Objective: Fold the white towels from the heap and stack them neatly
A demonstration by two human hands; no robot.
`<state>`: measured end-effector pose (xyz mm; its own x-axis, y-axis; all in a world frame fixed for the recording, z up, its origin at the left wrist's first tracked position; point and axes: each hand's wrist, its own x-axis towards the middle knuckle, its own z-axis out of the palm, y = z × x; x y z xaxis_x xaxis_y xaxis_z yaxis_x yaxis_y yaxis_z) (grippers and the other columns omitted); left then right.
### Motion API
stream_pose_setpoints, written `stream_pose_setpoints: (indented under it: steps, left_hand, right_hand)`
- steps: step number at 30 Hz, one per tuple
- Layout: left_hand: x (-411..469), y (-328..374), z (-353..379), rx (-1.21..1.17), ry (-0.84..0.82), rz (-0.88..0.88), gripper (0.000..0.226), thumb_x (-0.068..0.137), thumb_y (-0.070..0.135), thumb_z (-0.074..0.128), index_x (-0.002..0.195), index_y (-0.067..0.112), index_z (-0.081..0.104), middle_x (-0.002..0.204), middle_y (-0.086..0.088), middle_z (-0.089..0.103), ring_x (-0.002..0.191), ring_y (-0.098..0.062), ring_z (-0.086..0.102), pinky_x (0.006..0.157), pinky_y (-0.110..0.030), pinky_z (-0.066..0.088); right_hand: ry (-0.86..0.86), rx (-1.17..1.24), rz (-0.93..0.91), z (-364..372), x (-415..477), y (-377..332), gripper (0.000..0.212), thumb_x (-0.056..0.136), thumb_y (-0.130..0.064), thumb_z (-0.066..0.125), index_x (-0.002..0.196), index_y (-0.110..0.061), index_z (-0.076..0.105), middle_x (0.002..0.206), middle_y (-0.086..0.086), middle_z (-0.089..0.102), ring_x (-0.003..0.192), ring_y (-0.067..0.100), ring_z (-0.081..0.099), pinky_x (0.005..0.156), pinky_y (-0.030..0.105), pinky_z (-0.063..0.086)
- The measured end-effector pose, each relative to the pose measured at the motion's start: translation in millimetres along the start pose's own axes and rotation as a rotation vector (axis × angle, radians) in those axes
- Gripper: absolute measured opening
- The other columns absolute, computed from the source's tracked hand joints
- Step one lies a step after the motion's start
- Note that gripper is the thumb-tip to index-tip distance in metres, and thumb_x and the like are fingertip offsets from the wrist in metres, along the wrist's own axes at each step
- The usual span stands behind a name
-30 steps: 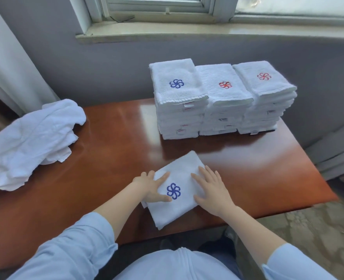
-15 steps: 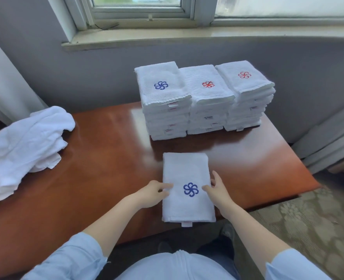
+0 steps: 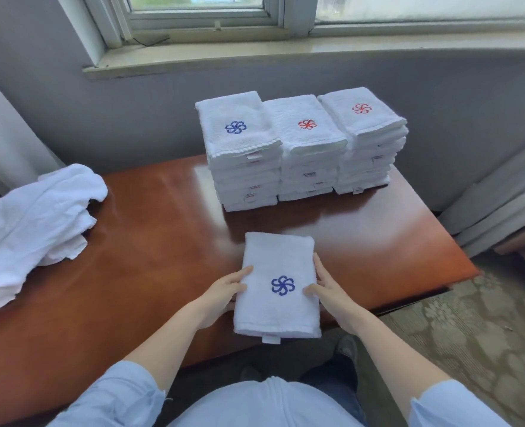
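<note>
A folded white towel (image 3: 278,263) with a blue pinwheel emblem lies at the near edge of the brown table (image 3: 162,241), its label tag hanging toward me. My left hand (image 3: 224,295) grips its left side with the thumb on top. My right hand (image 3: 329,288) grips its right side the same way. Three stacks of folded towels (image 3: 298,149) stand side by side at the back; the left one shows a blue emblem, the other two red. A heap of unfolded white towels (image 3: 30,232) rests on the table's left end.
A grey wall and a window sill (image 3: 285,53) rise right behind the stacks. The table's right edge drops to patterned carpet (image 3: 470,334). A pale curtain (image 3: 5,134) hangs at the far left. Bare wood lies between heap and folded towel.
The folded towel was turned from a slant to square with the table edge. My hands went from pressing flat on top to gripping its two long sides.
</note>
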<state>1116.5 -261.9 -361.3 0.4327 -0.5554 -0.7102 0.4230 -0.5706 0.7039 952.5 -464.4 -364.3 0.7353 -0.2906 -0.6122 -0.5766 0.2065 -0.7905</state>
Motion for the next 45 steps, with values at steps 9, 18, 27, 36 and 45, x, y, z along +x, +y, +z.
stream_pose_setpoints:
  steps: [9, 18, 27, 36, 45]
  left_hand:
    - [-3.4, 1.6, 1.2, 0.128, -0.043, 0.056, 0.065, 0.095, 0.003, 0.053, 0.148, 0.038, 0.039, 0.128, 0.012, 0.058, 0.112, -0.009, 0.061, 0.081, -0.027, 0.057]
    - [-13.2, 28.4, 12.7, 0.317, -0.047, 0.274, 0.086, 0.086, 0.001, 0.063, 0.149, 0.048, 0.029, 0.146, 0.016, 0.036, 0.110, -0.009, 0.058, 0.085, -0.018, 0.053]
    - [-18.3, 109.3, 39.2, 0.343, -0.032, 0.612, 0.096, 0.081, -0.002, 0.061, 0.136, 0.068, 0.026, 0.138, 0.018, 0.031, 0.115, -0.011, 0.054, 0.094, -0.029, 0.053]
    - [-8.9, 200.6, 62.8, 0.362, 0.082, 0.735, 0.098, 0.081, -0.002, 0.060, 0.144, 0.063, 0.022, 0.137, 0.020, 0.033, 0.108, 0.005, 0.053, 0.086, -0.014, 0.050]
    - [19.4, 301.5, 63.4, 0.370, 0.239, 0.665, 0.092, 0.084, 0.004, 0.053, 0.147, 0.061, 0.017, 0.140, 0.020, 0.031, 0.110, -0.009, 0.055, 0.077, -0.015, 0.051]
  right_hand:
    - [-0.032, -0.130, -0.006, -9.9, -8.6, -5.1, 0.093, 0.090, -0.002, 0.061, 0.153, -0.047, 0.009, 0.137, -0.013, 0.047, 0.121, 0.015, 0.054, 0.096, 0.042, 0.054]
    - [0.001, -0.194, -0.145, -30.9, -20.8, -30.7, 0.093, 0.080, 0.002, 0.065, 0.152, -0.040, 0.025, 0.146, -0.015, 0.038, 0.117, 0.000, 0.052, 0.078, 0.018, 0.055]
    - [0.125, -0.160, -0.406, -83.5, -42.5, -92.4, 0.092, 0.079, 0.010, 0.061, 0.148, -0.044, 0.033, 0.135, -0.020, 0.050, 0.110, -0.005, 0.058, 0.079, 0.016, 0.053]
    - [0.082, -0.178, -0.542, -153.1, -25.8, -176.6, 0.094, 0.071, 0.002, 0.061, 0.142, -0.054, 0.037, 0.122, -0.023, 0.064, 0.107, 0.009, 0.066, 0.082, 0.027, 0.057]
    - [-0.025, -0.234, -0.582, -201.4, 35.7, -278.6, 0.095, 0.069, 0.001, 0.058, 0.142, -0.054, 0.034, 0.118, -0.023, 0.067, 0.107, 0.018, 0.068, 0.086, 0.037, 0.057]
